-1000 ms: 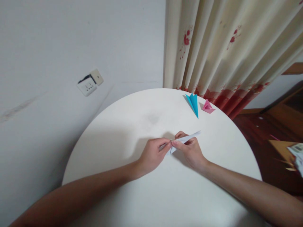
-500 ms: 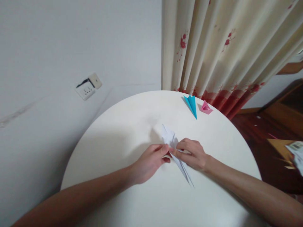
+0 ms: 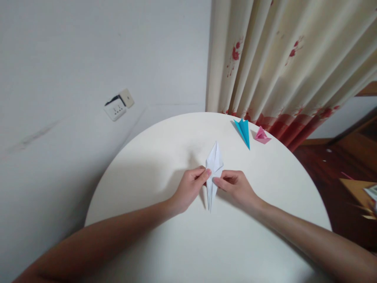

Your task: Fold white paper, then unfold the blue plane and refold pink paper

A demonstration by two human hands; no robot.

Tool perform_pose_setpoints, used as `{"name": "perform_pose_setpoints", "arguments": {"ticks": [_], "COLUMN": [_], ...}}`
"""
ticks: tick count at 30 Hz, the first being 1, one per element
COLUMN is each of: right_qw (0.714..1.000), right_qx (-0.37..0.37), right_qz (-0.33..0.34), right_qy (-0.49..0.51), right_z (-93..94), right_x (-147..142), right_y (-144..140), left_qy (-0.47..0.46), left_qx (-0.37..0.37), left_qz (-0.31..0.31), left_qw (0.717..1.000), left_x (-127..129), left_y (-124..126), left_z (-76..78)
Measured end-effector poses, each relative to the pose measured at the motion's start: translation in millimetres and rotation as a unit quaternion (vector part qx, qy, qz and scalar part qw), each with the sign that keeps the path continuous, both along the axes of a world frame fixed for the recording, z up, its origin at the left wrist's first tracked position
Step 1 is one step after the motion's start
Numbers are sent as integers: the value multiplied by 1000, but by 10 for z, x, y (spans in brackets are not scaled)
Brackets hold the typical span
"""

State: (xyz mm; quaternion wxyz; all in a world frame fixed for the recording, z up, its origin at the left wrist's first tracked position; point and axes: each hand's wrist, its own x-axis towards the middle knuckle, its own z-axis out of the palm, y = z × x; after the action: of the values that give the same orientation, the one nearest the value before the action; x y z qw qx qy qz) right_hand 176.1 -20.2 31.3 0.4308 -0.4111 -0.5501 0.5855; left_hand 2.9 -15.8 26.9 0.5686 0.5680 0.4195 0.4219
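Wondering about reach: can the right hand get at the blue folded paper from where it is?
Probably yes: the right hand has bare table between it and the blue folded paper.

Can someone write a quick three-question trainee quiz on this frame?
1. True or false: both hands pinch the white folded paper.
2. Which folded piece lies nearer the curtain: A) blue paper piece B) pink paper piece
3. What shape is the table top?

Key:
1. True: the left hand and right hand grip it from either side.
2. B
3. Round.
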Motion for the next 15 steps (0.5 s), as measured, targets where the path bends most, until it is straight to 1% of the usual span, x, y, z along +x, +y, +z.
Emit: {"name": "perform_pose_setpoints", "arguments": {"ticks": [2,5,8,10,15], "right_qw": [999,998,998,997,997], "right_qx": [-29,-55,-63,-64,-73], "right_qz": [1,-12,-9,0,18], "right_qy": [21,31,29,31,27], "right_z": [6,-9,-53,-80,-90], "right_x": [1,23,46,54,56], "right_y": [-5,2,16,21,17], "left_qy": [7,-16,7,32,65], "left_qx": [17,55,82,91,133], "left_qz": [-9,-32,-102,-133,-157], "left_qw": [1000,998,991,986,976], "left_x": [-5,-50,-137,-198,-284], "left_y": [12,75,165,214,269], "left_z": [22,65,91,99,139]}}
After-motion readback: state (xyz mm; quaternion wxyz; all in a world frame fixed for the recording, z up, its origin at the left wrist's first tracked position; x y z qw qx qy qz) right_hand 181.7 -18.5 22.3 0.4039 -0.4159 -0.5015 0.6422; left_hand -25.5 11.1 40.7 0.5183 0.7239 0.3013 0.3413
